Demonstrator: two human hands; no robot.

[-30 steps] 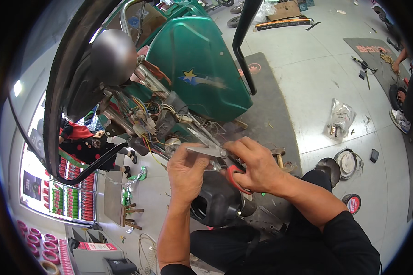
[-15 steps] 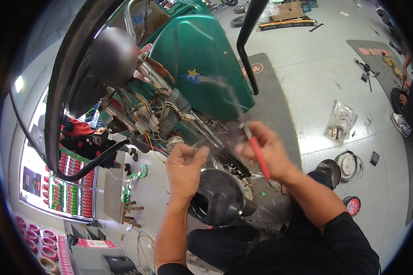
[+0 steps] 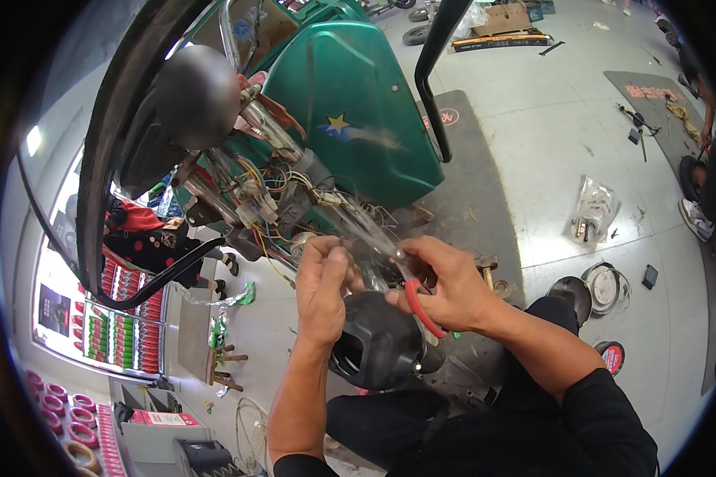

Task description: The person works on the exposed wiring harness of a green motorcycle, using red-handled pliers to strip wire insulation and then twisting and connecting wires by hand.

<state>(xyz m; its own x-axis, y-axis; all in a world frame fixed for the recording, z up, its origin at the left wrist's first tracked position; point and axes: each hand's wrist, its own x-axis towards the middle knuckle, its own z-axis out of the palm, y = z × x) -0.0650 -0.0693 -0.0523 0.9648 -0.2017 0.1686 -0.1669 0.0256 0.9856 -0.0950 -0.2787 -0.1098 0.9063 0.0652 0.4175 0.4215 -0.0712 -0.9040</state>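
Observation:
My right hand is closed round red-handled scissors, whose metal blades point up and left across the frame tubes. Just left of it my left hand is pinched shut, and what its fingers hold, if anything, is too small to make out. Behind both hands lies a vehicle's stripped front, with bundled coloured wires and pale connectors between metal tubes. Beneath the hands is a black rounded plastic housing. A green body panel with a yellow star stands beyond the wires.
A black bar rises at the top centre. On the right floor lie a plastic bag of parts, a round metal ring and a flat tin. A person in dark clothes stands at the left; another's shoe shows far right.
My right hand has come left and slightly down, closer to my left hand, and the scissors have turned so their blades point further left. My left hand stays nearly in place.

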